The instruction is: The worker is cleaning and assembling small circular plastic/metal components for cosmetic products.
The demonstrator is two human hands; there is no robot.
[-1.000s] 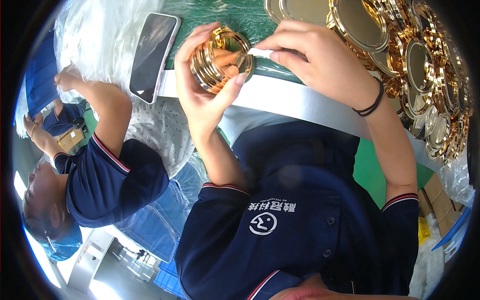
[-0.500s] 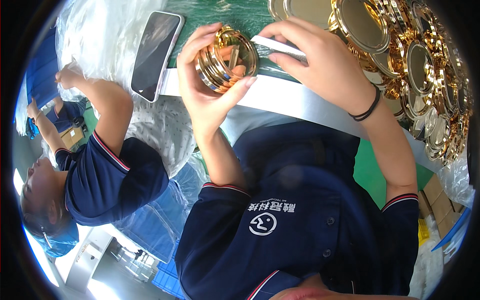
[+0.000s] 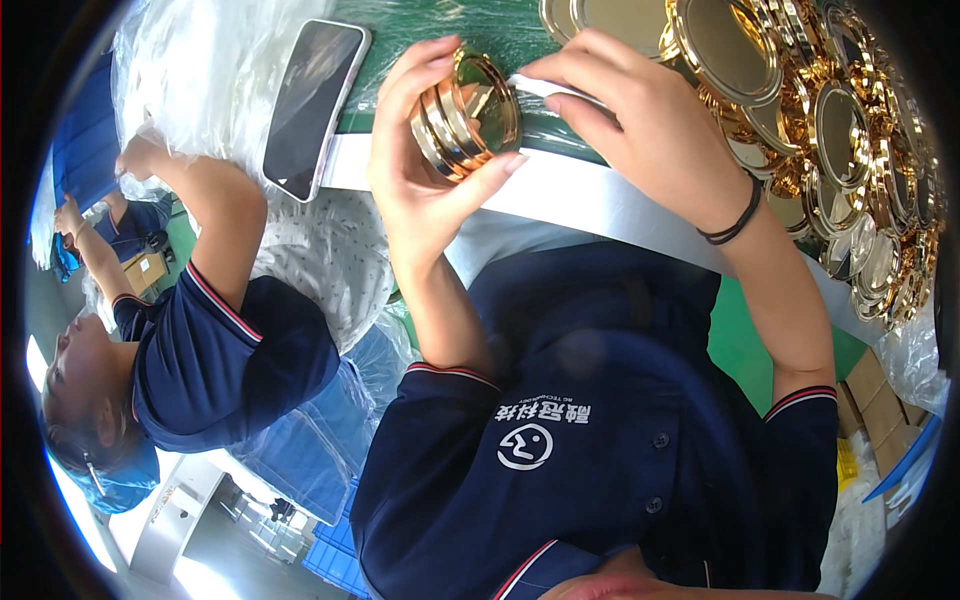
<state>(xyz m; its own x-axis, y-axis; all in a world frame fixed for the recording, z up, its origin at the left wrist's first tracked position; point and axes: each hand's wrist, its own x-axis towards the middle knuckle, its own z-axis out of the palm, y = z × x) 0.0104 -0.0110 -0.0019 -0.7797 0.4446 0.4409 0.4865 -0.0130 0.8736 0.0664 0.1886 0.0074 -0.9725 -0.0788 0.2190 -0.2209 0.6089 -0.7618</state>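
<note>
My left hand (image 3: 410,150) is wrapped round a shiny gold round part (image 3: 450,135) with a ridged side, its mirror-like face turned to the right. The thumb presses its lower edge and the fingers curl over the far side. Between the thumb and fingers of my right hand (image 3: 630,120) is a thin, flat white piece (image 3: 532,86). Its tip is close to the gold part's right rim; I cannot tell whether they touch. My right hand hides most of the white piece.
Many gold round parts (image 3: 840,130) lie heaped at the right. A phone (image 3: 317,110) rests on the green table (image 3: 420,22) at the left, beside clear plastic film (image 3: 210,70). A co-worker (image 3: 230,350) is on the left. Cardboard boxes (image 3: 880,400) stand low at the right.
My left hand has moved slightly right, turning the gold part more edge-on. The white piece has tilted and shows less, its tip still by the rim.
</note>
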